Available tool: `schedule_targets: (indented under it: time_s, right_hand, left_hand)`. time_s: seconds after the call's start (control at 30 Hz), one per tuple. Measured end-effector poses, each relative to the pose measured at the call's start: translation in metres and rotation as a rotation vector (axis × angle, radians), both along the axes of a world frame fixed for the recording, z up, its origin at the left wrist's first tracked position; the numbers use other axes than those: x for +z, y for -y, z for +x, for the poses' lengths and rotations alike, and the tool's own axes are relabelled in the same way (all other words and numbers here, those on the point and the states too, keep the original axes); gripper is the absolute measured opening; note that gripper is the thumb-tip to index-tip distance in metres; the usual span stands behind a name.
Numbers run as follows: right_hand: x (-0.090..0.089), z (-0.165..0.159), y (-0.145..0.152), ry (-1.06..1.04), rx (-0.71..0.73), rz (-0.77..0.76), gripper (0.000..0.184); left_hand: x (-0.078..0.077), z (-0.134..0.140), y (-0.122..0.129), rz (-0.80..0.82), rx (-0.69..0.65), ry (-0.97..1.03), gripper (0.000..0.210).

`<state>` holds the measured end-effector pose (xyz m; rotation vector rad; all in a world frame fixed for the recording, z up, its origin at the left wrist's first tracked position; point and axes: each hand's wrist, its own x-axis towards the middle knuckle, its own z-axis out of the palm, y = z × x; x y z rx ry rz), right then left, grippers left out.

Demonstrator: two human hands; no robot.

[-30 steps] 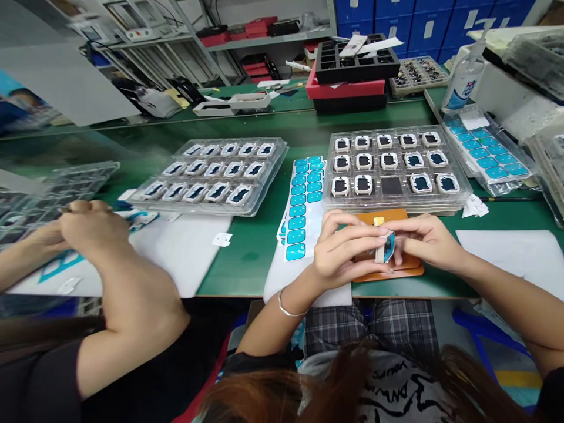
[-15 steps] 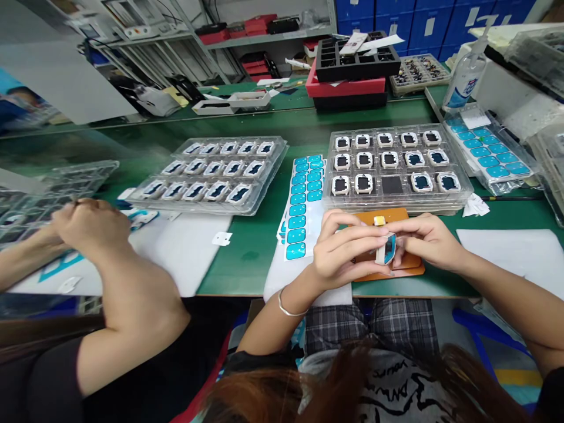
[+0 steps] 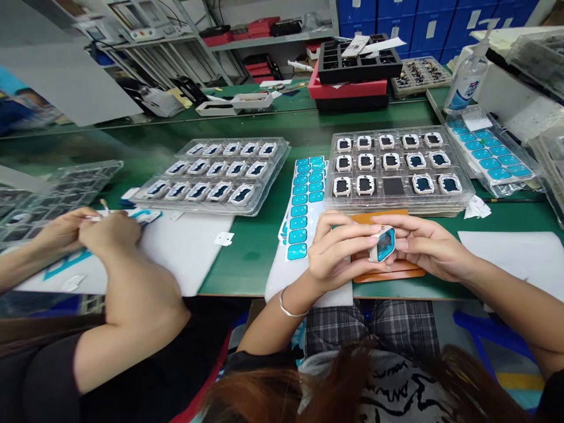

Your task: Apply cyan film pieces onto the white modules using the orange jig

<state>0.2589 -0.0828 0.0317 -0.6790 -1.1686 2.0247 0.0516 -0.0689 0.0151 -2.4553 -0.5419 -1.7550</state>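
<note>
Now: pale watch case (image 3: 382, 245) turned vs. approx. 0.5 s ago, blue-bordered face more toward viewer, so more of face exposed btwn. hands. L hand (image 3: 338, 248) grips case from its L side; R hand (image 3: 434, 247) fingertips at R edge, gripping or just touching: can't tell. Case held above orange pad (image 3: 390, 275), near side of clear tray (image 3: 396, 204).

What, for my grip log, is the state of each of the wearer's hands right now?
Left hand: closed, holding the white case.
Right hand: at the case's edge; whether it grips cannot be told.
</note>
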Motion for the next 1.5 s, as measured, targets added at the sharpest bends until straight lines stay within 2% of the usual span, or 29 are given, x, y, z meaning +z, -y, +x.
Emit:
schedule_targets:
  time_s: [0.23,0.57,0.77,1.0,1.5]
  right_hand:
    - [-0.004,-0.001,0.006,0.001,0.025,-0.073,0.046]
    - [-0.009,-0.002,0.007,-0.001,0.009,-0.073,0.043]
    - [-0.012,-0.002,0.009,-0.032,-0.027,-0.012,0.035]
    - [-0.009,-0.004,0.008,-0.05,-0.004,-0.025,0.028]
    - [-0.007,-0.004,0.007,-0.006,-0.036,0.073,0.022]
  left_hand:
    - [0.0,0.0,0.001,0.013,-0.012,0.051,0.036]
    - [0.005,0.0,0.001,0.055,-0.04,0.008,0.037]
    - [0.005,0.001,0.002,0.06,-0.036,0.014,0.036]
    - [0.005,0.001,0.004,0.057,-0.037,0.011,0.037]
    - [0.006,0.001,0.006,0.051,-0.044,0.001,0.036]
